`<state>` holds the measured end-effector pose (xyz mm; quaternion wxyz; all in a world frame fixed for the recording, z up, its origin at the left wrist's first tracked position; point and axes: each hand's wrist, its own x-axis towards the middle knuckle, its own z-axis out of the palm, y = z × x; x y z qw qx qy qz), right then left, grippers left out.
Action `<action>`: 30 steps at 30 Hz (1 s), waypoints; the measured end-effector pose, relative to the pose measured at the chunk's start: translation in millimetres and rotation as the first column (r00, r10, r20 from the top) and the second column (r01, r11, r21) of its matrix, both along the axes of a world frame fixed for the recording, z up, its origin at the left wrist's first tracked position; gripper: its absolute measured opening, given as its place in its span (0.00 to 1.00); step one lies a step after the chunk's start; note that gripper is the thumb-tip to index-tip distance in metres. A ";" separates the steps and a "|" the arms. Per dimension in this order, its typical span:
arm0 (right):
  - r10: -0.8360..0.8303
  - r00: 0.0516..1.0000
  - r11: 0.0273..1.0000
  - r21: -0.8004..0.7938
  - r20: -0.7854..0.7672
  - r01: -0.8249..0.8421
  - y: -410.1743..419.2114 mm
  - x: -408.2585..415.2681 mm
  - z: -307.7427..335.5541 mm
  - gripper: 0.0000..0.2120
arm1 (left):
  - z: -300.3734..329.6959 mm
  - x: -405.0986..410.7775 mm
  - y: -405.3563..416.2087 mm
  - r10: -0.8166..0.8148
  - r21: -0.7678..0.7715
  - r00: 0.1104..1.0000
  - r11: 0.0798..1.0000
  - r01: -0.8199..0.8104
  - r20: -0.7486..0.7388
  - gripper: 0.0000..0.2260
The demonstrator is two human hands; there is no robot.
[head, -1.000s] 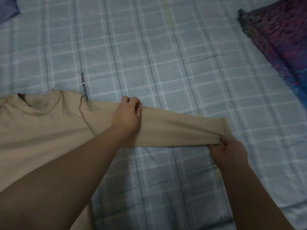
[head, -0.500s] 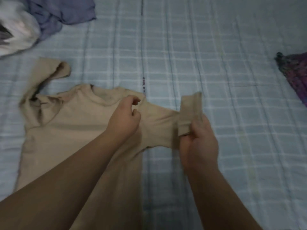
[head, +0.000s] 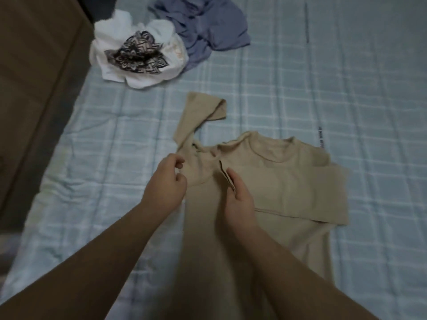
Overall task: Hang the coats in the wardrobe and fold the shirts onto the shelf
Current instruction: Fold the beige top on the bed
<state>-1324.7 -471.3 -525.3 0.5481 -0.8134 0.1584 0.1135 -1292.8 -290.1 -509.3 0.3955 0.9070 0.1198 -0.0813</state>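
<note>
The tan long-sleeved cotton shirt lay flat on the pale blue checked bedsheet, right sleeve folded across the chest. Right hand pinched that cuff, pinning it; left hand, curled, gripped the other shoulder, probably the next fold.

beige shirt: plain tan-beige all over, no print; the sleeve folded across its chest is the same shade, with a darker brown edge showing at the cuff.
bedspread: under the beige shirt; pale blue-grey, crossed by a check of white and lighter blue lines; a short line of dark lettering just beyond the shirt's right shoulder, too small to read.
white shirt: beyond the beige shirt, to its left; white, with a black-and-grey ornamental, mandala-like print.
blue garment: beyond the beige shirt, beside the white one; plain dusty blue-violet.
wooden panel: far left of the beige shirt; brown.
</note>
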 end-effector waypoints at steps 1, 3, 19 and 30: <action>0.047 0.999 0.996 -0.071 -0.024 -0.049 8.0 -1.6 -8.2 0.22 | -4.7 -0.1 10.9 0.002 -0.013 1.000 1.000 -0.003 -0.018 0.15; 0.135 0.987 0.970 -0.191 -0.084 -0.149 19.3 -3.9 -22.1 0.24 | -14.4 3.0 28.8 0.009 -0.049 0.999 0.999 -0.011 -0.045 0.14; 0.082 0.991 0.968 -0.246 0.109 -0.053 40.1 62.9 -1.2 0.14 | -49.3 141.4 -22.2 -0.176 0.417 0.968 0.905 0.087 0.181 0.26; 0.080 0.996 0.994 -0.074 0.028 -0.078 65.5 99.0 12.9 0.14 | -33.2 176.5 32.6 0.419 -0.045 0.889 0.907 -0.418 0.182 0.04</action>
